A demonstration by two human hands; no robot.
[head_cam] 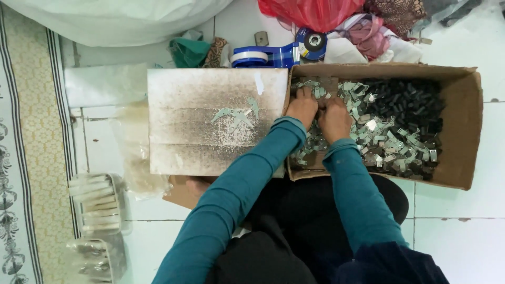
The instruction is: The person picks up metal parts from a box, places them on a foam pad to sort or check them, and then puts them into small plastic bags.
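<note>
Both hands are down inside the cardboard box (463,131), side by side and nearly touching. Left hand (302,107) sits at the box's near-left corner, right hand (334,120) just beside it, fingers buried in the silvery metal clips (379,131). Whether either hand is pinching a clip or just raking through the heap, I cannot tell; the fingertips are hidden among the pieces.

Look at how the box is sorted: shiny clips heaped on the left and middle, closest to the hands, and small black pieces (410,105) banked against the far right wall, so each kind appears to keep to its own side within arm's reach.

Just left of the box lies a white board (184,105), smudged grey, touching the box's side. A few curved metal blades (236,114) rest on it, flat and apart from the heap, seemingly as a clean spot for picked-out pieces.

Behind the box, a blue tape dispenser (273,54) lies on the tiled floor (457,231), near a red plastic bag (315,11). Clear bags of packed pieces (97,202) sit well off to the left.
</note>
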